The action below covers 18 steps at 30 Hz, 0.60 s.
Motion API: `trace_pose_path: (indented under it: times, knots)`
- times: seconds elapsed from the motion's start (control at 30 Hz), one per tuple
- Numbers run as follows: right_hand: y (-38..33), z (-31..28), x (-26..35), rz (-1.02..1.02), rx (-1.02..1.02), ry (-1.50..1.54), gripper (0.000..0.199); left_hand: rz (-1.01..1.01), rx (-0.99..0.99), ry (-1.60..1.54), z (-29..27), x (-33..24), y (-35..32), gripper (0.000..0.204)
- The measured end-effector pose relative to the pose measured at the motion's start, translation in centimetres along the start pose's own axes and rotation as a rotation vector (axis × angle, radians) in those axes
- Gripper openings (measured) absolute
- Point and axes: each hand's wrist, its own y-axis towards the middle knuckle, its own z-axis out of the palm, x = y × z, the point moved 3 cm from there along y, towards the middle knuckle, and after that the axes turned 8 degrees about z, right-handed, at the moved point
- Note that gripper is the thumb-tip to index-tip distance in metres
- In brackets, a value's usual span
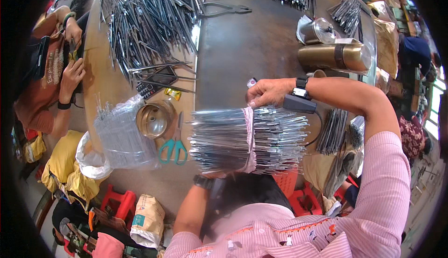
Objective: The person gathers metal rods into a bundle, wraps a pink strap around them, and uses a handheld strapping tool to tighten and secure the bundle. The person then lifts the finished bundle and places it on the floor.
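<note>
Right now the right hand is pinching the pink band at the top of a thick stack of clear-sleeved metal tools, fingers closed on it. Underneath, the left hand is supporting the stack, its grip hidden. Beside it, teal scissors and a brass bowl are lying on the table.

Dark tabletop centre open; tool heap left, flask right
</note>
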Motion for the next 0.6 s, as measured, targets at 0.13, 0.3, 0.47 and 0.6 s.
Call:
trace_pose_path:
  times: [0.13, 0.3, 0.47, 0.6]
  knots:
    - [0.3, 0.0, -0.6, 0.064, 0.115, 0.013, 0.044, 0.014, -0.001, 0.004, 0.3, 0.0, -0.4, 0.019]
    - [-0.7, 1.9, -3.0, 0.087, 0.077, 0.386, 0.031, 0.163, -0.026, 0.087, 1.0, -1.0, -5.2, 0.015]
    - [-0.5, 5.7, -6.4, 0.055, 0.147, 0.836, 0.019, 0.337, -0.095, -0.088, 0.8, -4.4, -10.0, 0.004]
    - [-0.6, 7.9, -6.3, -0.094, 0.209, 0.969, 0.027, -0.082, -0.169, -0.875, 1.6, -8.5, -11.9, 0.010]
